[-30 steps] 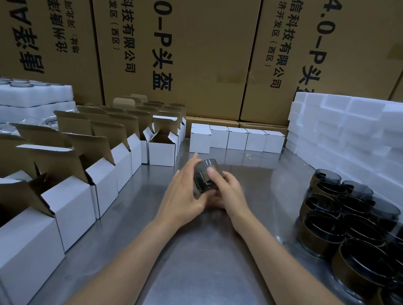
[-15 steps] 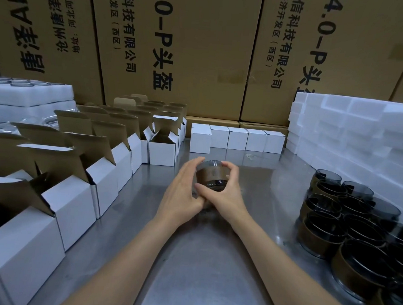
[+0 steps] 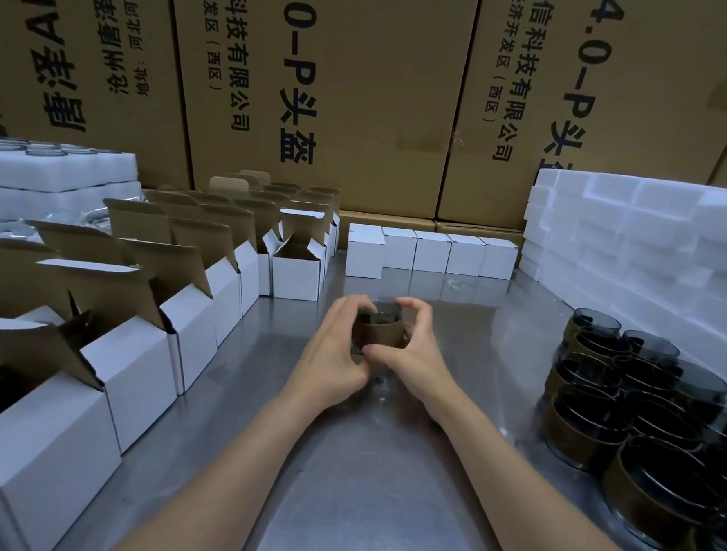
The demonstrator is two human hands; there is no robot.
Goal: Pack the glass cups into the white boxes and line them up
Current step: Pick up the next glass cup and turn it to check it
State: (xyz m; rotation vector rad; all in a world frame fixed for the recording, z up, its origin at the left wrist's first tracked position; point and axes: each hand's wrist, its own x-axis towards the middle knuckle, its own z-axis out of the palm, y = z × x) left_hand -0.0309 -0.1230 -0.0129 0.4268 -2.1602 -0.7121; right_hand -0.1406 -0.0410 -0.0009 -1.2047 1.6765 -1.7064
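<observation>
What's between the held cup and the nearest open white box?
Nothing visible. Both hands, left hand and right hand, hold the cup; only bare table lies between it and the open box.

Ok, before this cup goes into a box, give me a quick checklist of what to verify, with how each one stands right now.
1. Grip: left hand and right hand both curl round the cup: ok.
2. Cup mouth faces up: ok.
3. Brown sleeve is round the cup: ok; whether it is seated right cannot tell.
4. Open box nearest the hands has its flaps up: ok.
5. That box is empty inside: cannot tell.
6. Closed boxes stand in a row at the back; room beside them for one more: cannot tell.
</observation>
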